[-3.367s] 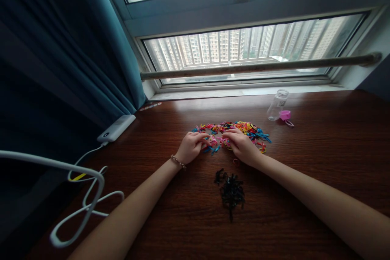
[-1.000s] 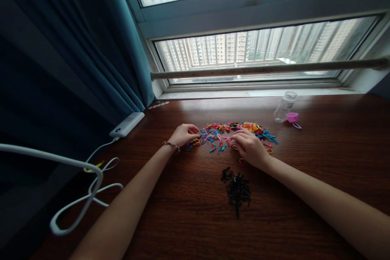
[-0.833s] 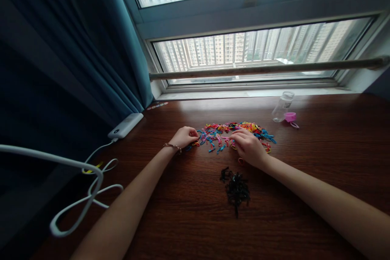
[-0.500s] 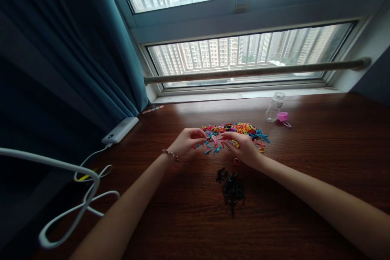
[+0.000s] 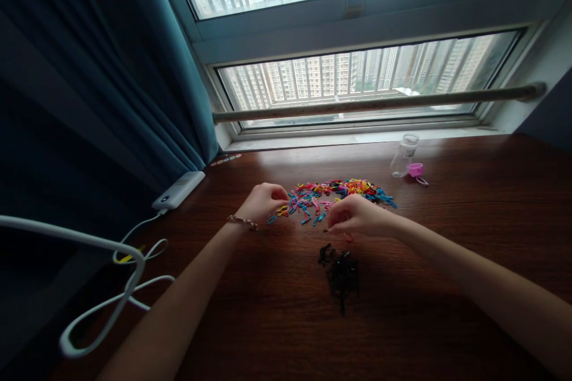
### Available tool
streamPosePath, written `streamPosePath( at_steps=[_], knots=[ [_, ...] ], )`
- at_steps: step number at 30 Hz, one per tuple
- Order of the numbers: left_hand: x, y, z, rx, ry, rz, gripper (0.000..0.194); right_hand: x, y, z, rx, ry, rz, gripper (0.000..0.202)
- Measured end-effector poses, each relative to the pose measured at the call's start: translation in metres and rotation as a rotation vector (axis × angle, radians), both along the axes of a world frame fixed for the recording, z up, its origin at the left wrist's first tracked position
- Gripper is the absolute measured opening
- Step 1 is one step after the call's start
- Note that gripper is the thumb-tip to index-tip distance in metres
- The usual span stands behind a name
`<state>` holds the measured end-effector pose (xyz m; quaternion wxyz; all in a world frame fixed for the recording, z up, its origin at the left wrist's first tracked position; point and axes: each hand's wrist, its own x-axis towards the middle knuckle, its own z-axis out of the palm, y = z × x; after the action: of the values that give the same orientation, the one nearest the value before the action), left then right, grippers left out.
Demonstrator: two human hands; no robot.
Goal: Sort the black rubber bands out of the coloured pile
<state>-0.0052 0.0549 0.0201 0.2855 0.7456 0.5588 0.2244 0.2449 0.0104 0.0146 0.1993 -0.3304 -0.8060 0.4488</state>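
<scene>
A spread of small colourful elastic hair ties (image 5: pixel 308 197) lies on the wooden tabletop. At its left edge, my left hand (image 5: pixel 263 201) has thumb and fingers pinched together; what they hold, if anything, is hidden. A blue hair tie (image 5: pixel 271 219) and a yellow one (image 5: pixel 282 211) lie just by those fingertips. My right hand (image 5: pixel 355 215) is in front of the spread, its fingers closed on a small dark hair tie (image 5: pixel 326 230) whose tip shows. Below it sits a pile of black hair ties (image 5: pixel 343 277). One red hair tie (image 5: pixel 348 237) rests under my right hand.
A clear bottle (image 5: pixel 403 158) stands at the back right beside a pink cap (image 5: pixel 415 170) with a loop. On the left are a white power device (image 5: pixel 179 189) and a looping white cable (image 5: pixel 102 244). A window with a rail (image 5: pixel 357 107) backs the table.
My left hand has shifted left, uncovering hair ties at the spread's left side. My right hand has come nearer to me, toward the black pile, and its fingers have closed.
</scene>
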Motion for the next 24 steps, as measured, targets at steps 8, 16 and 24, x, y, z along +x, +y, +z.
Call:
streamPosePath(
  at_steps=[8, 16, 24],
  knots=[
    [-0.024, 0.02, -0.026, -0.105, 0.243, -0.035, 0.014, 0.002, -0.012, 0.013, -0.003, -0.307, 0.301, 0.022],
    [-0.024, 0.02, -0.029, -0.074, 0.189, 0.018, 0.017, 0.0, -0.01, 0.009, -0.003, -0.292, 0.221, 0.026],
    [-0.032, 0.028, -0.038, -0.061, 0.123, 0.016, 0.023, 0.001, -0.012, 0.008, 0.001, -0.292, 0.222, 0.025]
  ],
)
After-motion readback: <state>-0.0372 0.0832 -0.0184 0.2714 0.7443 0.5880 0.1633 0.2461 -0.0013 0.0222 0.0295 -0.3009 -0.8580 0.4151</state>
